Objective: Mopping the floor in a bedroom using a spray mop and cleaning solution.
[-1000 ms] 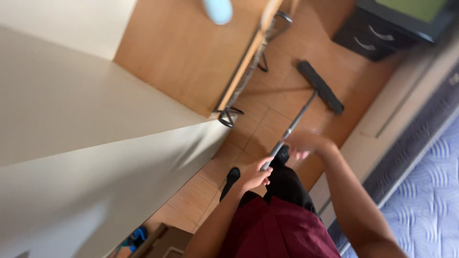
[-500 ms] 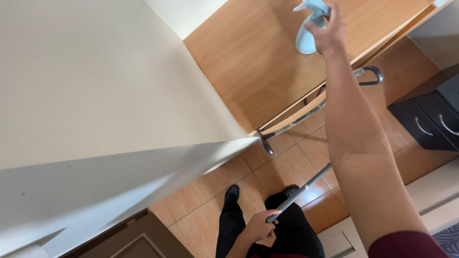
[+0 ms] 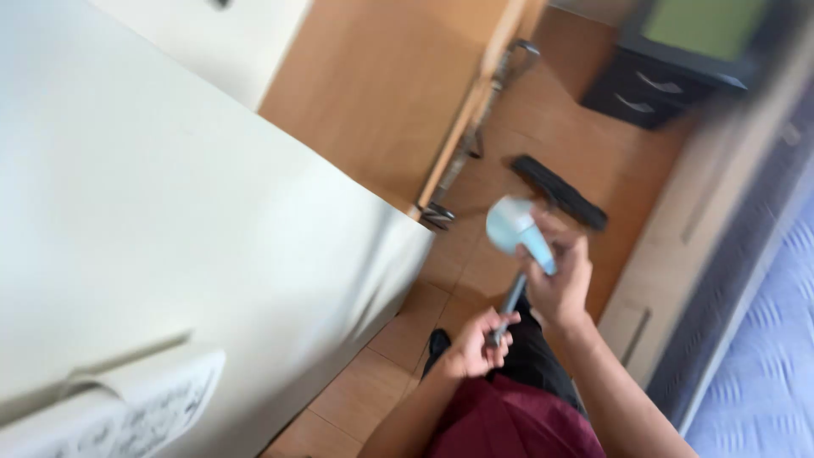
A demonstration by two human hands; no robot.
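Two hands work close together low in the view, above a tiled floor (image 3: 373, 386). The left hand (image 3: 475, 346) is closed around the upper end of a thin metal mop handle (image 3: 511, 301); the fingers wrap it fully. The right hand (image 3: 560, 276) sits just above and beside it, clamped on a light blue cloth (image 3: 515, 229) that bunches out past the fingers toward the upper left. The handle runs up behind the right hand toward a flat black mop head (image 3: 560, 192) lying on the floor farther off; the picture is blurred, so whether the right hand also touches the handle cannot be told. A large cream cabinet (image 3: 170, 229) fills the left side, with a wooden panel (image 3: 381, 85) beyond it. A dark drawer unit (image 3: 653, 89) stands at the upper right, well apart from the hands, and a bluish bed cover (image 3: 772, 356) shows at the right edge.
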